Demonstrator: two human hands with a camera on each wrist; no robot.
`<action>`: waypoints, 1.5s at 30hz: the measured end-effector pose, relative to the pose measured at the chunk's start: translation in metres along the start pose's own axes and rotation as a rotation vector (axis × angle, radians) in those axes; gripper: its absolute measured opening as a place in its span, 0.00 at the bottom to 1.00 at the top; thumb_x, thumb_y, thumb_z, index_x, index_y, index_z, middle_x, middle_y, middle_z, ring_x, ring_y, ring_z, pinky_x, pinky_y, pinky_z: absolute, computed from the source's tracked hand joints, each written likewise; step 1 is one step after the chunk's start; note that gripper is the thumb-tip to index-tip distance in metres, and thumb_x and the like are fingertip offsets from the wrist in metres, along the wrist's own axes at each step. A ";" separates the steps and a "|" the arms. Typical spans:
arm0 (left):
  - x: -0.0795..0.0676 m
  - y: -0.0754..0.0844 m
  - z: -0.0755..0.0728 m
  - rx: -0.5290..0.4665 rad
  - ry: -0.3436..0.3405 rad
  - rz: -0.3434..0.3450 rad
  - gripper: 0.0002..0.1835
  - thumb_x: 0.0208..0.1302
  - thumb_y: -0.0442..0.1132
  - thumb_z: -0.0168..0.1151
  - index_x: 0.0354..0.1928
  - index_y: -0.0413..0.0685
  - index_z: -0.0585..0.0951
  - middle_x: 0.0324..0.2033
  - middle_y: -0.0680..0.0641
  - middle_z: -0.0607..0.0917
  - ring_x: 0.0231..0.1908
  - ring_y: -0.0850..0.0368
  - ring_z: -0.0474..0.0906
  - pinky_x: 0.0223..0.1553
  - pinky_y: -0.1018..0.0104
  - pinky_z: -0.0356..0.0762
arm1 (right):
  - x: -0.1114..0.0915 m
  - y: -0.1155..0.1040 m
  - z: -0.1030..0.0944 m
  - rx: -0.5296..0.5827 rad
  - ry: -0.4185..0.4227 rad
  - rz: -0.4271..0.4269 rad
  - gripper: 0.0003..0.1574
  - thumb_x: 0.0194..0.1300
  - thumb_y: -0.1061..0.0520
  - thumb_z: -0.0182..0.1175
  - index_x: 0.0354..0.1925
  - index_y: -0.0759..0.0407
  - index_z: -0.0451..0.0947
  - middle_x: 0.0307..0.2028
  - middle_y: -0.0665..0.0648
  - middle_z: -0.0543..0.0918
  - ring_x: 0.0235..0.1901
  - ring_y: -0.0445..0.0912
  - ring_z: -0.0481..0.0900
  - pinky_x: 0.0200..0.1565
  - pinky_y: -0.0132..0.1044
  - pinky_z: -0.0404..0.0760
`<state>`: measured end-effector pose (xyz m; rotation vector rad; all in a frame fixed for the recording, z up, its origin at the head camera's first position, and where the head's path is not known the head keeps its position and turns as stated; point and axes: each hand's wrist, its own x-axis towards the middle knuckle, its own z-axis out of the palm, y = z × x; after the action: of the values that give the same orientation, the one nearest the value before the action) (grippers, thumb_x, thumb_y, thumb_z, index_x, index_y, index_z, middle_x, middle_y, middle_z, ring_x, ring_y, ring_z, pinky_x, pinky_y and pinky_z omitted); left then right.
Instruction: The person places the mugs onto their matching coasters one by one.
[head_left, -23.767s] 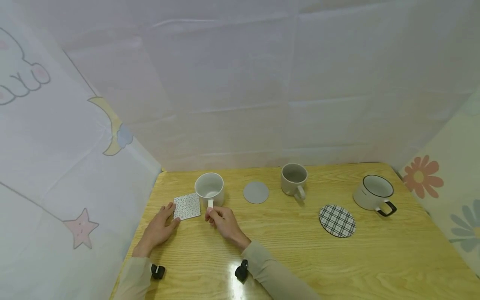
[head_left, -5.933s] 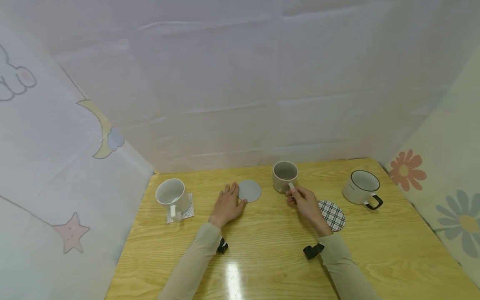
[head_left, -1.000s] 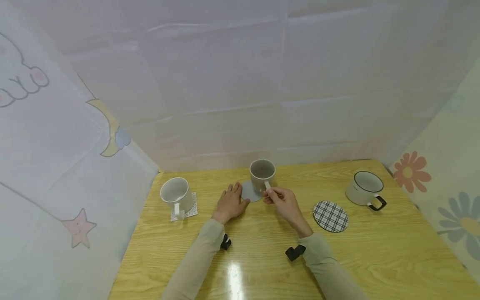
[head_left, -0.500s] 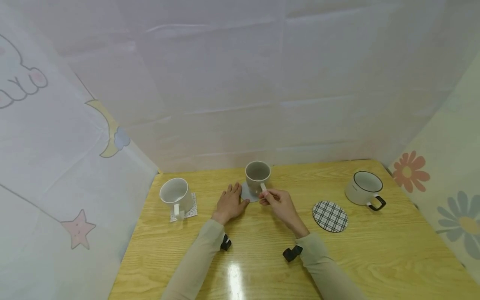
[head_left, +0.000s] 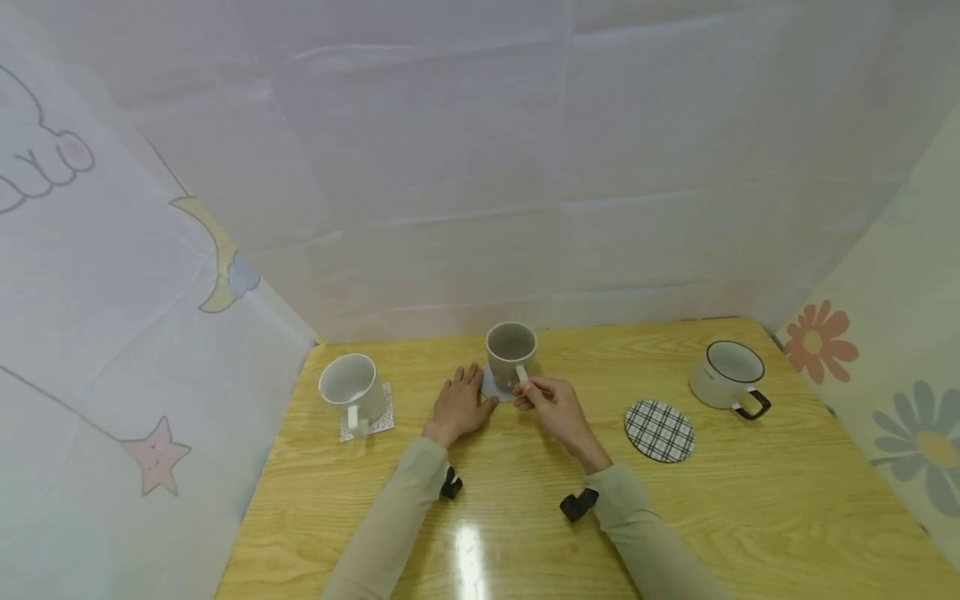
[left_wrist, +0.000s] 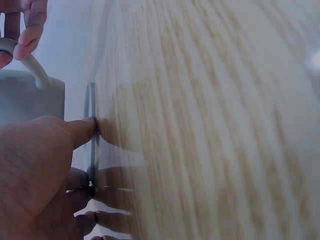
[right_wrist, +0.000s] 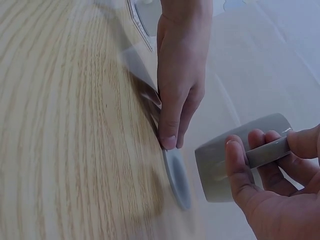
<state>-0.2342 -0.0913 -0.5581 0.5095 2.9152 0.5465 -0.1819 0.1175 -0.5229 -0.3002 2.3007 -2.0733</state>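
My right hand (head_left: 555, 412) pinches the handle of a grey mug (head_left: 512, 357), thumb on top and fingers curled beneath. The mug hangs upright over a round grey coaster (head_left: 495, 388); in the right wrist view a small gap shows between the mug's base (right_wrist: 200, 175) and the coaster (right_wrist: 178, 182). My left hand (head_left: 457, 410) lies on the table with fingers extended, touching the coaster's left edge. In the left wrist view its thumb and fingers meet the thin rim of the coaster (left_wrist: 92, 107). The mug hides much of the coaster in the head view.
At the left, a white mug (head_left: 348, 387) stands on a square patterned coaster (head_left: 386, 419). A round plaid coaster (head_left: 660, 431) lies at the right. Beyond it stands a white mug with a black rim and handle (head_left: 723, 379). Cloth walls (head_left: 450, 208) border the wooden table (head_left: 517, 517).
The right hand has brought the grey mug leftward from its place on the table to over the grey coaster, moving slightly further left in the last half second. The left hand stays put.
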 end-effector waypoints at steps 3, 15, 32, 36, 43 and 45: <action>0.000 0.000 0.000 0.003 -0.004 -0.004 0.41 0.81 0.57 0.57 0.82 0.37 0.61 0.82 0.37 0.61 0.82 0.33 0.55 0.80 0.36 0.58 | 0.001 0.002 0.002 0.025 -0.011 0.007 0.21 0.85 0.62 0.52 0.54 0.82 0.81 0.51 0.83 0.83 0.48 0.71 0.87 0.55 0.57 0.88; 0.002 -0.001 0.001 -0.004 -0.012 -0.009 0.41 0.82 0.56 0.56 0.83 0.38 0.59 0.83 0.38 0.59 0.82 0.33 0.54 0.81 0.37 0.56 | 0.004 0.006 0.010 0.037 0.008 0.021 0.20 0.84 0.63 0.52 0.54 0.83 0.80 0.49 0.77 0.85 0.47 0.67 0.89 0.54 0.55 0.88; 0.007 -0.008 0.010 -0.010 -0.004 -0.001 0.42 0.81 0.58 0.55 0.84 0.39 0.58 0.84 0.39 0.58 0.83 0.33 0.52 0.81 0.35 0.55 | 0.008 0.007 0.014 0.036 0.018 0.023 0.17 0.83 0.64 0.53 0.50 0.80 0.83 0.47 0.77 0.86 0.47 0.69 0.88 0.52 0.51 0.90; 0.009 -0.011 0.013 -0.006 0.007 0.008 0.42 0.81 0.60 0.55 0.83 0.40 0.60 0.83 0.40 0.59 0.82 0.33 0.54 0.81 0.36 0.57 | 0.009 0.009 0.014 0.035 0.014 0.023 0.18 0.83 0.64 0.52 0.51 0.80 0.83 0.49 0.78 0.85 0.48 0.71 0.87 0.54 0.55 0.89; 0.010 -0.011 0.013 -0.023 0.002 0.001 0.42 0.80 0.60 0.55 0.84 0.42 0.60 0.84 0.41 0.58 0.83 0.34 0.53 0.81 0.36 0.55 | 0.010 0.010 0.017 0.019 0.011 0.009 0.18 0.83 0.64 0.53 0.51 0.81 0.82 0.48 0.79 0.85 0.47 0.72 0.87 0.52 0.55 0.89; 0.010 -0.011 0.013 -0.023 0.003 -0.004 0.42 0.80 0.60 0.56 0.84 0.42 0.59 0.84 0.41 0.58 0.83 0.34 0.52 0.81 0.36 0.55 | 0.010 0.010 0.018 0.015 0.007 0.001 0.19 0.83 0.64 0.53 0.51 0.82 0.82 0.48 0.79 0.85 0.47 0.72 0.87 0.53 0.56 0.89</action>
<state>-0.2444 -0.0935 -0.5745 0.5006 2.9090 0.5800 -0.1900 0.0996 -0.5333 -0.2919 2.2879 -2.0941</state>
